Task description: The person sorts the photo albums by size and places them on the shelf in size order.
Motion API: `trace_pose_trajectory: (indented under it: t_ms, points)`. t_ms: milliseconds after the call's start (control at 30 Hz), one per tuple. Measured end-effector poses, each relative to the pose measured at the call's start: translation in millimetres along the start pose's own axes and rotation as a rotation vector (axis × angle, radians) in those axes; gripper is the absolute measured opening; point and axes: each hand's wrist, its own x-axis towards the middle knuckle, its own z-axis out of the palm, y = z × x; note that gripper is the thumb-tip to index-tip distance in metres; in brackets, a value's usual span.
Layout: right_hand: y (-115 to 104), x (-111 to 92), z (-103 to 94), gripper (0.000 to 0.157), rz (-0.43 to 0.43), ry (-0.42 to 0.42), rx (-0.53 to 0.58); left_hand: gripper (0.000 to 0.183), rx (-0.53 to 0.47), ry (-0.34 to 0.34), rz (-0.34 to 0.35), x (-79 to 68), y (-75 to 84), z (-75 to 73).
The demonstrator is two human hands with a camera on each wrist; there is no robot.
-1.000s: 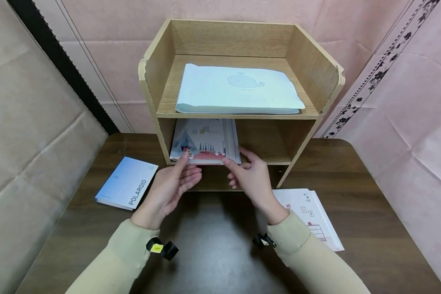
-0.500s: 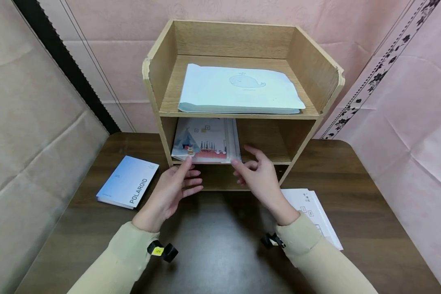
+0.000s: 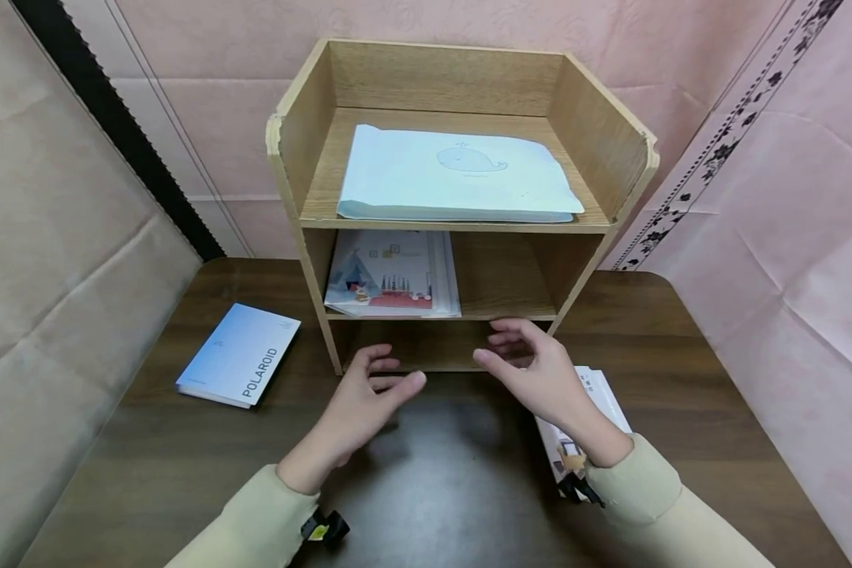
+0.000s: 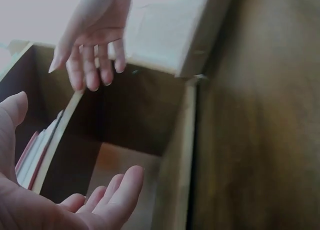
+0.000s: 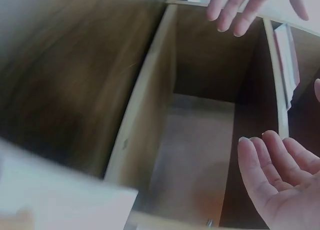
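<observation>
In the head view my left hand (image 3: 365, 406) hovers in front of the shelf's low bottom compartment, thumb spread from relaxed fingers and holding nothing. My right hand (image 3: 543, 375) is likewise loosely bent and holds nothing, near the bottom right of the wooden shelf (image 3: 447, 77). Both wrist views show the palms facing each other across the bottom compartment. Above the hands, a small stack of booklets (image 3: 379, 272) lies on the left of the middle shelf, its top cover printed with a tent and trees. Partly under my right wrist is a white booklet (image 3: 599, 390) on the table.
A pale blue pad with a whale drawing (image 3: 461, 173) lies on the top shelf. At the left of the dark wooden table (image 3: 440, 513) lies a blue POLAROID book (image 3: 241, 355). Pink patterned cloth (image 3: 774, 315) hangs behind and at the right.
Both hands have let go of the booklets on the middle shelf and moved down and towards the right. The booklets stay on the shelf's left side.
</observation>
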Motion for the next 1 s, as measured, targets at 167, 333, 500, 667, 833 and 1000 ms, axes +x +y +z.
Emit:
trace_pose_trajectory:
  t_ms: [167, 333, 500, 667, 833, 1000]
  points:
    - [15, -12, -10.4, 0.053, 0.016, -0.017, -0.077, 0.085, 0.093, -0.004, 0.013, -4.5, -10.6, 15.4]
    - [31, -28, -27.9, 0.055, 0.068, -0.031, -0.163, 0.092, 0.118, -0.040, -0.023, -6.5, -19.3, 29.0]
    - [57, -39, -41.6, 0.049, 0.041, 0.012, -0.222, 0.098, 0.120, -0.067, -0.026, -8.5, -25.8, 41.3]
    - [81, -53, -50.1, 0.053, 0.081, 0.051, -0.262, 0.094, 0.103, -0.083, -0.016, -10.4, -32.1, 55.5]
    - [96, -64, -58.3, 0.064, 0.162, 0.044, -0.325, 0.092, 0.063, -0.098, -0.014, -11.0, -35.6, 68.8]
    - [103, -71, -69.3, 0.074, 0.239, 0.024, -0.382, 0.093, 0.049, -0.123, -0.031, -11.8, -34.6, 81.1]
